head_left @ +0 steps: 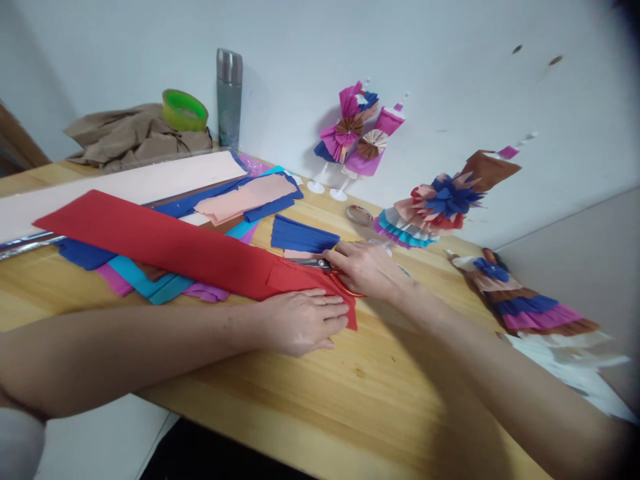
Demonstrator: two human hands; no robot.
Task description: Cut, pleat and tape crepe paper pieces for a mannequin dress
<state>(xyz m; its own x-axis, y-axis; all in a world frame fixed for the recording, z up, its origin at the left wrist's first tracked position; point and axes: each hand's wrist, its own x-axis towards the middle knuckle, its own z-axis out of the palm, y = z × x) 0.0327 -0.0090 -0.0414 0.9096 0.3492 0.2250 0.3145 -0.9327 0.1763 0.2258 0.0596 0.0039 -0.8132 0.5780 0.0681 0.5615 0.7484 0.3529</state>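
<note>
A long folded strip of red crepe paper lies across the table, over other coloured sheets. My left hand rests flat on its right end, fingers stretched out and pressing the paper down. Gripped in my right hand is a pair of scissors with orange-red handles. Their metal blades point left along the upper edge of the red paper, close to a smaller red piece on top. Just beyond the blades sits a folded blue crepe paper piece, with a bit of peach paper under it.
Stacked crepe paper in several colours covers the left side. At the back stand a flask, a green tape roll and brown cloth. Several paper-dressed mannequin stands are along the wall; one dressed figure lies at right.
</note>
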